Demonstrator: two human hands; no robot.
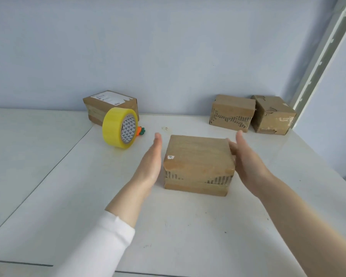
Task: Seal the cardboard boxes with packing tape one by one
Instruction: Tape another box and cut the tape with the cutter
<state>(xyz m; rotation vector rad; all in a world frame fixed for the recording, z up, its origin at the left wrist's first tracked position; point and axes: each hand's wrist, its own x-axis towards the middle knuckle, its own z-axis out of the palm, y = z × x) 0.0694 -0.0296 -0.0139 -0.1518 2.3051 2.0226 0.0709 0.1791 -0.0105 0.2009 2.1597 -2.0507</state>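
With the box point(198, 156) mid-bench point(188, 226), my flat right hand point(246, 162) touches its right side, my open left hand point(151, 158) hovers just left, and the tape point(119, 127) sits behind-left, so sealing looks unstarted, three other boxes point(231, 113) waiting behind.

Orange-green trinket point(141, 131) half behind the tape roll point(112, 128) — label print on the rear-left box point(108, 99) illegible

Packing workspace: table point(188, 226), cardboard boxes point(198, 156), tape roll point(112, 128).
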